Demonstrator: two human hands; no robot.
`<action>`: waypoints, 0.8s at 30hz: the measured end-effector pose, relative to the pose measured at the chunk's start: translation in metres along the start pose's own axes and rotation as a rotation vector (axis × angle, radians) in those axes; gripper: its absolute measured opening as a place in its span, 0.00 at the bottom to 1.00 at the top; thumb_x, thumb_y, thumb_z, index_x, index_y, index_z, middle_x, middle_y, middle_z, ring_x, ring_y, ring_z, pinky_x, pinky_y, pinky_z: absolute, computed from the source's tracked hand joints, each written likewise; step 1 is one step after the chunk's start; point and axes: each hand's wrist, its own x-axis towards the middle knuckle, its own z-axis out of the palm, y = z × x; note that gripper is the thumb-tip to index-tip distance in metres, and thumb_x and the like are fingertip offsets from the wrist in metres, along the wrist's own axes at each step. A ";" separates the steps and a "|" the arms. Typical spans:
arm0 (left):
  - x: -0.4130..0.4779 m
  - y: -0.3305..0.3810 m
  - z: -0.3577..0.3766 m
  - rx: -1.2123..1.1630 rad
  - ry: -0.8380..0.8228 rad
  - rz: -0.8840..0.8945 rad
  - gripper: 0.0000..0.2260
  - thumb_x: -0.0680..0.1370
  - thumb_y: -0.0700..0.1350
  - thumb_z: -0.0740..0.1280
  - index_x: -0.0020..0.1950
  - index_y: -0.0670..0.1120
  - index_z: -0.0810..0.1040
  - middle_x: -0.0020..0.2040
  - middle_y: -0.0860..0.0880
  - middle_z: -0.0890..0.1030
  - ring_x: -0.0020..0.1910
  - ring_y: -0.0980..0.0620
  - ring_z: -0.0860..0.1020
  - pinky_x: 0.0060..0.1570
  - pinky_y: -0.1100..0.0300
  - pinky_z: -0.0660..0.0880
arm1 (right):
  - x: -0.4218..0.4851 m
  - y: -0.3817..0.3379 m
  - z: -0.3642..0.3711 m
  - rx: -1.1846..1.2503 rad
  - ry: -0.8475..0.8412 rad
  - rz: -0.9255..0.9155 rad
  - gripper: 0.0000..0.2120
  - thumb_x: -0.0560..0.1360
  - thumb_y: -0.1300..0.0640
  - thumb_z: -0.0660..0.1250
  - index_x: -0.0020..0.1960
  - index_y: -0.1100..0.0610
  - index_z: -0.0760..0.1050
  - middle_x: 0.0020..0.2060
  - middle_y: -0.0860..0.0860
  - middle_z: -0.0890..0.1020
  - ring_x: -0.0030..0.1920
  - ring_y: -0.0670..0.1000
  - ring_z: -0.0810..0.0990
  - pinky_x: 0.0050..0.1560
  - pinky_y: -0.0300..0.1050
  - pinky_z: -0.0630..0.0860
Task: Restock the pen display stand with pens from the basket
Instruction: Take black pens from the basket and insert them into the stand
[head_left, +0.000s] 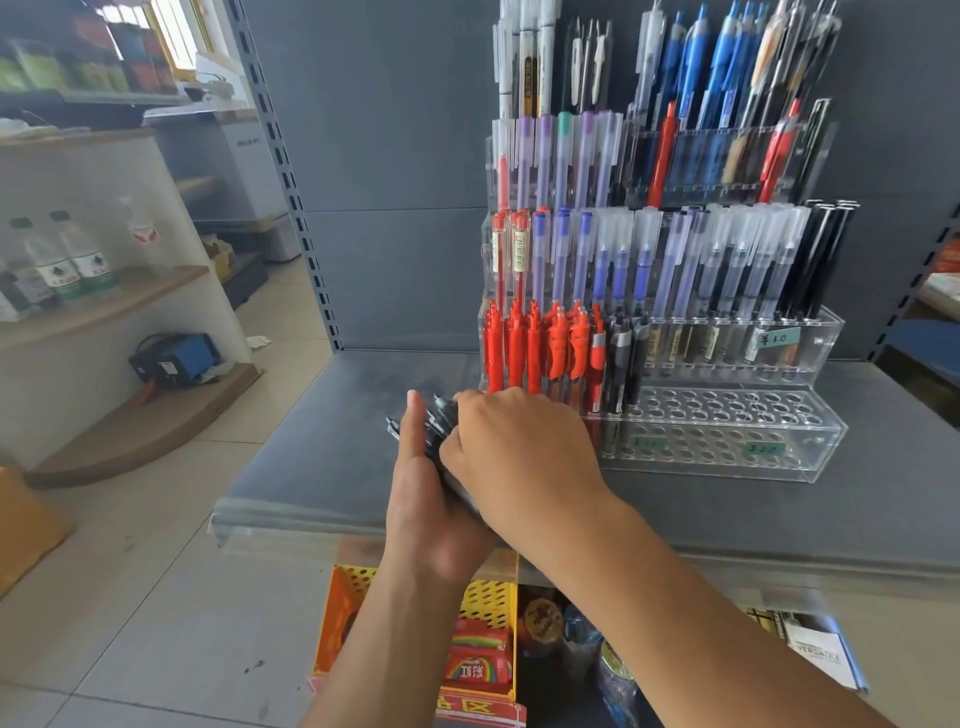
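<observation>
A clear acrylic pen display stand (810, 457) stands on the grey shelf, its tiers full of red, blue, purple and black pens. Its lowest front rows show many bare holes (727, 410). Red pens (535, 353) and a few black ones (623, 358) fill the left of the third tier. My left hand (431, 504) grips a bundle of black pens (441, 415) just left of the stand's front corner. My right hand (519, 447) lies over the bundle, fingers pinched on its pens. No basket of pens can be made out.
The grey shelf (337, 441) ends at a clear front lip. Below it sit a yellow perforated bin (493, 603) with snack packs and other goods. A white corner shelf with bottles (67, 265) stands at left over tiled floor.
</observation>
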 end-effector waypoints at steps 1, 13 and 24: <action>-0.001 0.000 0.001 0.004 0.001 0.003 0.28 0.80 0.63 0.61 0.49 0.40 0.86 0.49 0.39 0.86 0.42 0.39 0.86 0.30 0.46 0.81 | 0.000 0.000 -0.001 -0.023 0.004 0.007 0.05 0.81 0.56 0.57 0.47 0.52 0.67 0.36 0.51 0.70 0.35 0.55 0.69 0.27 0.44 0.56; 0.005 0.004 -0.005 0.033 0.025 0.028 0.22 0.83 0.51 0.60 0.40 0.42 0.88 0.43 0.43 0.86 0.41 0.45 0.86 0.37 0.52 0.83 | 0.004 0.009 -0.007 -0.031 0.130 -0.044 0.14 0.82 0.56 0.61 0.66 0.51 0.67 0.44 0.47 0.78 0.38 0.54 0.79 0.30 0.45 0.65; 0.013 0.003 -0.013 -0.052 0.010 0.053 0.07 0.79 0.48 0.66 0.49 0.46 0.80 0.47 0.47 0.84 0.47 0.47 0.83 0.52 0.46 0.82 | 0.002 0.034 -0.031 0.251 0.225 -0.013 0.09 0.83 0.50 0.59 0.46 0.52 0.65 0.37 0.43 0.68 0.37 0.48 0.70 0.33 0.44 0.63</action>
